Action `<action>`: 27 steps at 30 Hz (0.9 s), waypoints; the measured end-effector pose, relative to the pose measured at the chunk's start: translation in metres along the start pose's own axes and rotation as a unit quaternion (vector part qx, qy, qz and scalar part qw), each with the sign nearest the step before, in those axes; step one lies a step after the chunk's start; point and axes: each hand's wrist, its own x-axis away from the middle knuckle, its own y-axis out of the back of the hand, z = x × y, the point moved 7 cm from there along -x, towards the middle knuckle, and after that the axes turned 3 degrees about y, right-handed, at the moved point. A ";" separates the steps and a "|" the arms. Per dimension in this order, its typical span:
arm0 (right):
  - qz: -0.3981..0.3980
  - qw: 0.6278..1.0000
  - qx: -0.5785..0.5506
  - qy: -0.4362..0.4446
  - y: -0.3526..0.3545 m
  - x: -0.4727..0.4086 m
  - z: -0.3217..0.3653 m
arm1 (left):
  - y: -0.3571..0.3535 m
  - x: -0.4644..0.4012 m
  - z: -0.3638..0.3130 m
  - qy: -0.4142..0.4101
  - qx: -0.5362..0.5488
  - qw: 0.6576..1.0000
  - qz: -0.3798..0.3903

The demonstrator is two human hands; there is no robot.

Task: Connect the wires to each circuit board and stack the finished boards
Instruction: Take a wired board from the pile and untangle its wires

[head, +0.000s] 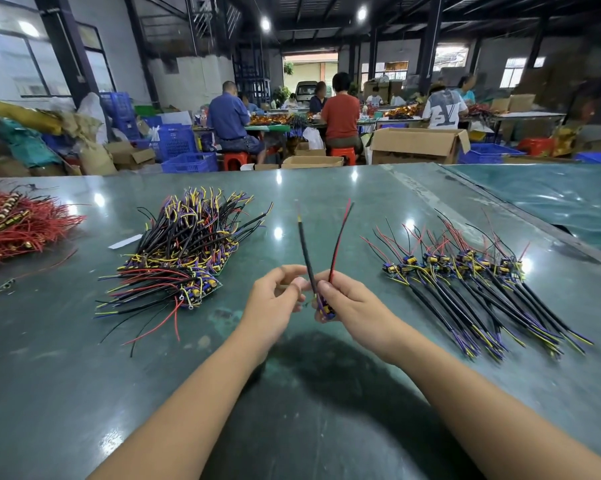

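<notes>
While my right hand point(340, 299) grips a small blue-and-yellow circuit board point(326, 309) w/ fingers curled round it, a thin red wire point(338, 242) & a black one beside it rise from that fist; my left hand point(278, 296) pinches the thick black-sleeved cable point(307, 252) near its base btwn thumb & forefinger, other fingers loosely curled; the cable stands up off the board, tilted slightly left; both hands are held above the glossy dark-green counter point(326, 393), close together at centre. To my right on the counter lies a row of boards w/ black sleeved cables point(472, 282), cables pointing toward me, red & black leads fanning away. To my left sits a heaped pile of boards w/ black, yellow & purple wires point(184, 247), leads sticking out every way; far left, a mound of red wires point(18, 223). A small white paper slip point(125, 241) lies just left of the pile.
</notes>
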 end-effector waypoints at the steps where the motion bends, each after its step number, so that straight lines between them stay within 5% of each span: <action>1: 0.013 1.000 -0.015 0.002 -0.001 0.001 0.001 | -0.001 0.000 0.002 0.019 0.019 1.000 0.011; 7: 0.071 0.997 -0.011 -0.038 -0.008 0.006 -0.005 | -0.013 0.005 0.002 0.045 0.176 0.976 0.120; 10: 0.087 0.995 0.001 -0.057 -0.011 0.008 -0.009 | -0.017 0.008 0.004 0.052 0.143 0.977 0.147; 19: -0.004 0.991 -0.047 -0.127 0.001 0.005 -0.024 | 0.015 0.000 -0.009 -0.082 -0.065 0.991 -0.080; 23: -0.018 0.989 0.139 -0.036 0.004 0.003 -0.011 | 0.018 0.000 -0.007 -0.089 -0.137 0.981 -0.108; 27: -0.016 0.983 0.182 0.005 0.006 0.001 -0.009 | 0.019 -0.001 -0.007 -0.079 -0.187 0.972 -0.116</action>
